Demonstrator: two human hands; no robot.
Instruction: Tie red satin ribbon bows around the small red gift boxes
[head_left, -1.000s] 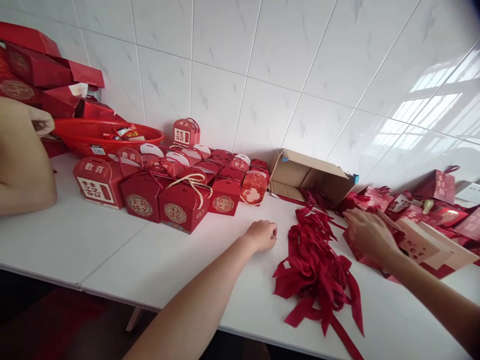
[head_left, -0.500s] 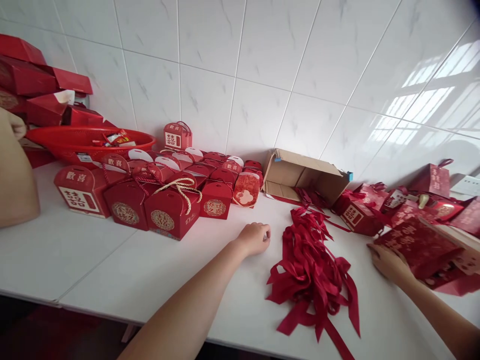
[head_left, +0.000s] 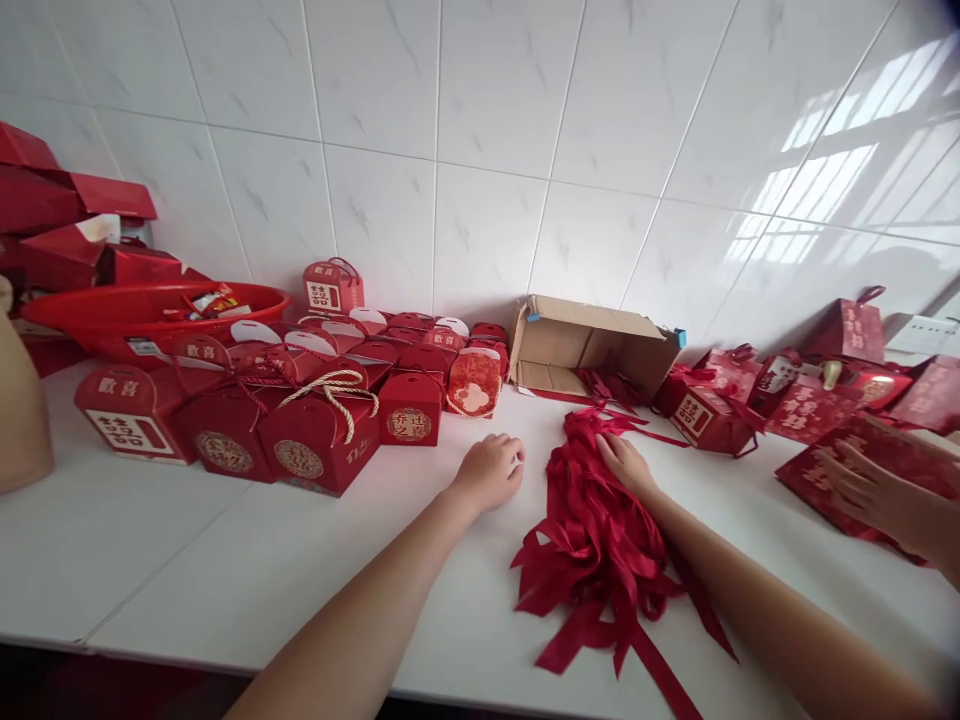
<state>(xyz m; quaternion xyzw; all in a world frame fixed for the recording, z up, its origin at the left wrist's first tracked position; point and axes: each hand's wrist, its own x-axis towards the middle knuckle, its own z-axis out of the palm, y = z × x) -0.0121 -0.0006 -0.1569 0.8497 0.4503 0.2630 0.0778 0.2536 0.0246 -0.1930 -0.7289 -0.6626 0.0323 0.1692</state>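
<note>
My left hand (head_left: 491,470) rests on the white table (head_left: 225,560) as a loose fist, holding nothing, just left of a pile of dark red ribbons (head_left: 600,550). My right hand (head_left: 626,462) lies on the top of that pile, fingers stretched over the ribbons and pointing to the wall. Behind the ribbons an open cardboard box (head_left: 592,350) lies on its side. At the far right another person's hand (head_left: 870,490) presses on a flat red gift box (head_left: 847,455).
Several assembled red gift boxes (head_left: 315,440) with rope handles stand in a cluster at the left, behind them a red plastic basket (head_left: 112,310) and stacked red cartons (head_left: 67,210). More red boxes (head_left: 712,415) crowd the right. Another person's arm (head_left: 19,410) shows at the left edge.
My right hand left the red boxes on the right and moved left onto the ribbon pile. Another person's hand now lies on the flat box. My left hand stayed put.
</note>
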